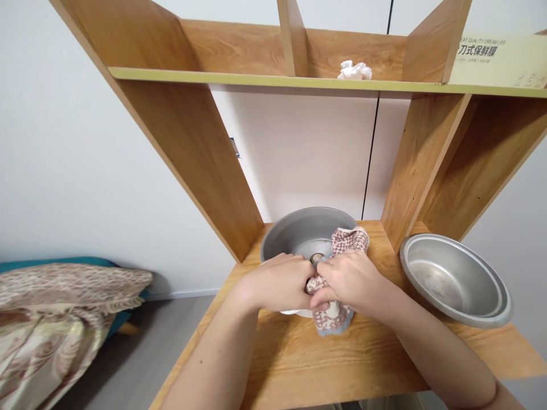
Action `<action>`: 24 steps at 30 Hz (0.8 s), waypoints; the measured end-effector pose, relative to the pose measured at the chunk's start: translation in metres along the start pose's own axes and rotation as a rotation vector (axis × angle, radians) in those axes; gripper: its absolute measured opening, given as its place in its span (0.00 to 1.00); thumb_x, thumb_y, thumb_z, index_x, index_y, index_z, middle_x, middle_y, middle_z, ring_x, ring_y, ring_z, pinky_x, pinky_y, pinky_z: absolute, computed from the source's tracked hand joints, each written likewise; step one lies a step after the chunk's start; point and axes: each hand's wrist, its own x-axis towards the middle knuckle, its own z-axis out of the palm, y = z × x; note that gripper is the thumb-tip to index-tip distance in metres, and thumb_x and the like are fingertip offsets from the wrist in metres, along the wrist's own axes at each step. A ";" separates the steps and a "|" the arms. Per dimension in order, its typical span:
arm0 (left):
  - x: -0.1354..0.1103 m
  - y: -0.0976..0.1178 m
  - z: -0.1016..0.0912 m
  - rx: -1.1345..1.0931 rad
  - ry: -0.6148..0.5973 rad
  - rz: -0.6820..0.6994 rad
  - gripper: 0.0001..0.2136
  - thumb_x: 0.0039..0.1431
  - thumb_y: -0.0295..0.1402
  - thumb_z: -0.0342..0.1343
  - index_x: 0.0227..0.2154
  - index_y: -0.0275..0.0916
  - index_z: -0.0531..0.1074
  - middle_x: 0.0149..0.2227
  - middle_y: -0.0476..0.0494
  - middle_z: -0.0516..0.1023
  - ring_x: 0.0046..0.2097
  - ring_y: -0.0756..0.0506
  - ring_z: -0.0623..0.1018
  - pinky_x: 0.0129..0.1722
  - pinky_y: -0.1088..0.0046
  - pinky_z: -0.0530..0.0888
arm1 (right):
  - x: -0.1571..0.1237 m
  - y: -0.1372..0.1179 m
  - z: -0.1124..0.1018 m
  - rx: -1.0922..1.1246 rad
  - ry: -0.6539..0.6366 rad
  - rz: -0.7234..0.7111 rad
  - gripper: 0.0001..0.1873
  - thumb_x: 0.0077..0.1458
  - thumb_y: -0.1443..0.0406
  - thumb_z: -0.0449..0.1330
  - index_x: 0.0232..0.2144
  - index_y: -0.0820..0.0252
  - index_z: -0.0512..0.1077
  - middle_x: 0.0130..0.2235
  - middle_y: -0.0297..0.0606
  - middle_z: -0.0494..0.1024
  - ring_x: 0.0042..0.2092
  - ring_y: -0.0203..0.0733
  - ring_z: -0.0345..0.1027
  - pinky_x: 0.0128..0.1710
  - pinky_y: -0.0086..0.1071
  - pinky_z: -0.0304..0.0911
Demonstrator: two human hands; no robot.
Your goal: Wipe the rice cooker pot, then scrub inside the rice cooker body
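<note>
A round grey metal bowl-like vessel with a small round fitting at the centre of its bottom stands on the wooden surface. Both hands are over its near side, close together. My right hand is closed on a brown-and-cream patterned cloth, whose ends stick out above and below the fingers. My left hand is closed in a fist beside it, knuckles up. A fold of the cloth shows between the hands, but what lies inside the left fist is hidden. Below it a strip of white shows.
A silver metal pot stands at the right, near a wooden upright. On the shelf above are a crumpled white tissue and a pale printed box. A patterned throw covers teal furniture at the left.
</note>
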 end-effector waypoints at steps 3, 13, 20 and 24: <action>0.000 0.001 -0.001 -0.009 -0.016 -0.003 0.21 0.50 0.56 0.55 0.21 0.43 0.70 0.22 0.49 0.74 0.27 0.45 0.74 0.26 0.70 0.61 | 0.000 -0.005 0.006 -0.025 0.044 0.024 0.30 0.53 0.40 0.59 0.29 0.63 0.74 0.26 0.39 0.77 0.29 0.43 0.71 0.29 0.33 0.50; 0.001 -0.002 0.001 0.011 -0.021 0.008 0.20 0.49 0.56 0.58 0.20 0.43 0.71 0.22 0.49 0.76 0.27 0.44 0.75 0.26 0.70 0.63 | 0.002 -0.011 0.018 -0.018 0.096 0.041 0.29 0.53 0.40 0.59 0.29 0.62 0.73 0.28 0.39 0.79 0.32 0.43 0.73 0.33 0.34 0.55; 0.000 -0.002 0.000 0.046 -0.019 0.002 0.20 0.47 0.55 0.59 0.19 0.42 0.69 0.20 0.50 0.71 0.24 0.47 0.71 0.23 0.70 0.58 | 0.001 -0.004 0.006 -0.002 -0.008 0.025 0.37 0.41 0.33 0.59 0.30 0.63 0.73 0.28 0.40 0.78 0.30 0.43 0.72 0.28 0.33 0.49; 0.000 -0.003 0.000 0.026 -0.009 0.023 0.19 0.48 0.54 0.58 0.19 0.43 0.70 0.17 0.52 0.66 0.22 0.49 0.68 0.23 0.71 0.57 | 0.001 0.000 0.000 0.021 -0.052 0.002 0.35 0.41 0.35 0.61 0.30 0.62 0.73 0.28 0.38 0.78 0.29 0.42 0.71 0.27 0.33 0.46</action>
